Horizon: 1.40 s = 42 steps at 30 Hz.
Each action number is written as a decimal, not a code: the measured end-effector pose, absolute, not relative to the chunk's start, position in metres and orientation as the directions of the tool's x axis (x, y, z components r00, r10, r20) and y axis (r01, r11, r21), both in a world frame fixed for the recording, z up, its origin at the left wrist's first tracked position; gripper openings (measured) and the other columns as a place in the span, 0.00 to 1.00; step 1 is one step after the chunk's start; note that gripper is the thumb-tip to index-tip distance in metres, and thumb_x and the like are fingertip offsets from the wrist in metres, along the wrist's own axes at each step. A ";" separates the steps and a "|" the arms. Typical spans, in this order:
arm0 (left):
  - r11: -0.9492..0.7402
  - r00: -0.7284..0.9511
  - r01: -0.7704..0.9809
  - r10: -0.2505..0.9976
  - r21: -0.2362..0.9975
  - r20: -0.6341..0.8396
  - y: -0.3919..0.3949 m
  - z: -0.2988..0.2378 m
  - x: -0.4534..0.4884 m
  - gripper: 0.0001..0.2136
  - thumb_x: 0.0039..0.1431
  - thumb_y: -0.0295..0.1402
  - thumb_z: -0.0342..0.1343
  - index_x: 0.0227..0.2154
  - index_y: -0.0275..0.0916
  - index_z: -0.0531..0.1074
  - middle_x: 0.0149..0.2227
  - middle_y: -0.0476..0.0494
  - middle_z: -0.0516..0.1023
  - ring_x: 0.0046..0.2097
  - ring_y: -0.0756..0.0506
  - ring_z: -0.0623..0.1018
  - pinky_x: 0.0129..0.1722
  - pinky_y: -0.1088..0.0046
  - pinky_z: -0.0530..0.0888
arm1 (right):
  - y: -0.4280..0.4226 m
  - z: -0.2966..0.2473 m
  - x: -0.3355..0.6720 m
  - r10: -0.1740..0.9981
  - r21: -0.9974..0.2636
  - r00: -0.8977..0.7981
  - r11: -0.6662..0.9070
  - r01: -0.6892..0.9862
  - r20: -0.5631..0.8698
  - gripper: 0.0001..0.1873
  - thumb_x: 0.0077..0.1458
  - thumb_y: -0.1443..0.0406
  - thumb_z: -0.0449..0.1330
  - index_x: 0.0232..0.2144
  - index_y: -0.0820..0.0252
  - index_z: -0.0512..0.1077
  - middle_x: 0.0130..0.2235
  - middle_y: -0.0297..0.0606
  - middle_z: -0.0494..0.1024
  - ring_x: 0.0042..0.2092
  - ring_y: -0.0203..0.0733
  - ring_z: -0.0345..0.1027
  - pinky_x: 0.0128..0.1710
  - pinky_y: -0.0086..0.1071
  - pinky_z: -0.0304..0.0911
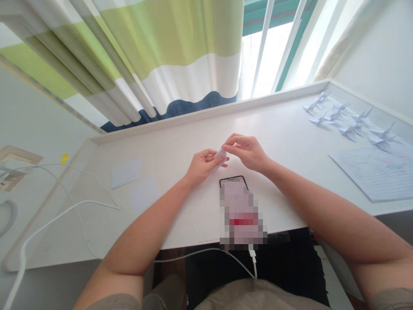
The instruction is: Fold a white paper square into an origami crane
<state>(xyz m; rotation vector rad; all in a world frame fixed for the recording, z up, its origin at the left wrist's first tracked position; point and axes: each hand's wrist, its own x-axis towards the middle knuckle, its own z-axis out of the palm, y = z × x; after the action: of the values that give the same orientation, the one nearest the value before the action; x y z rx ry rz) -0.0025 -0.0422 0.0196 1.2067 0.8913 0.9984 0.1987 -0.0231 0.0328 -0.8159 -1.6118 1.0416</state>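
A small folded piece of white paper [221,154] is pinched between both my hands just above the white table [180,142]. My left hand [203,165] grips its lower left side with curled fingers. My right hand [247,150] pinches its upper right edge with thumb and forefinger. Directly below the hands lies a phone [240,211] with a blurred screen, reaching to the table's front edge.
Several folded paper cranes [350,120] sit at the far right, beside a lined sheet [377,170]. Loose white paper squares [126,173] lie to the left. A white charging cable [64,215] runs across the left side to the phone. Striped curtain [145,56] and window lie behind.
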 end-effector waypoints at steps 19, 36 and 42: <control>0.069 0.353 -0.116 0.935 0.991 -0.024 -0.046 0.022 -0.003 0.22 0.54 0.52 0.76 0.39 0.38 0.82 0.39 0.39 0.90 0.44 0.35 0.90 0.55 0.51 0.82 | -0.021 0.028 0.197 0.896 -0.927 -0.275 0.374 0.045 0.348 0.16 0.60 0.49 0.70 0.30 0.54 0.84 0.38 0.39 0.82 0.40 0.44 0.74 0.38 0.39 0.71; 0.108 0.366 -0.122 0.929 0.987 -0.056 -0.042 0.015 -0.007 0.22 0.54 0.51 0.77 0.38 0.37 0.83 0.41 0.36 0.90 0.43 0.36 0.90 0.52 0.54 0.83 | -0.020 0.027 0.197 0.896 -0.937 -0.310 0.346 0.045 0.316 0.14 0.63 0.55 0.64 0.30 0.55 0.84 0.39 0.39 0.83 0.41 0.44 0.75 0.44 0.41 0.73; 0.097 0.403 -0.089 0.914 0.991 -0.053 -0.041 0.014 -0.009 0.22 0.54 0.52 0.77 0.39 0.37 0.84 0.42 0.35 0.90 0.45 0.37 0.89 0.53 0.56 0.82 | -0.020 0.025 0.195 0.887 -0.894 -0.266 0.425 0.143 0.379 0.21 0.62 0.45 0.68 0.28 0.55 0.82 0.36 0.39 0.81 0.39 0.44 0.73 0.41 0.41 0.70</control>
<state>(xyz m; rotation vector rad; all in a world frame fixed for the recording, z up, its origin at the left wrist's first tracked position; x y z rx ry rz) -0.0085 -0.0406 0.0136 1.2430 0.8648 0.8996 0.1948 -0.0205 0.0249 -0.9040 -1.6950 0.9468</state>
